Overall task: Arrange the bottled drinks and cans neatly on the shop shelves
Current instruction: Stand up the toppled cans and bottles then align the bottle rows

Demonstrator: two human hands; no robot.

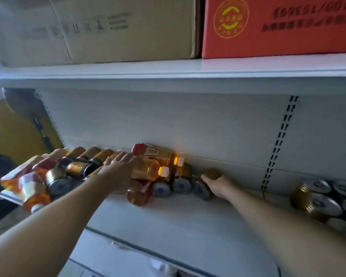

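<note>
The view is tilted. On the white shelf (188, 220) stands a cluster of gold cans (76, 168) and amber bottles with white caps (148, 172). My left hand (120, 172) lies flat with spread fingers over the cans and against a bottle in the middle. My right hand (218, 185) is curled around a gold can (211, 173) at the cluster's right end, close to the back wall. More amber bottles (34, 188) sit at the left end of the shelf.
A second group of gold cans (324, 200) stands at the far right. On the shelf above (168, 70) sit a brown carton (100, 29) and a red carton (278, 27). A slotted upright (280, 140) runs down the back wall.
</note>
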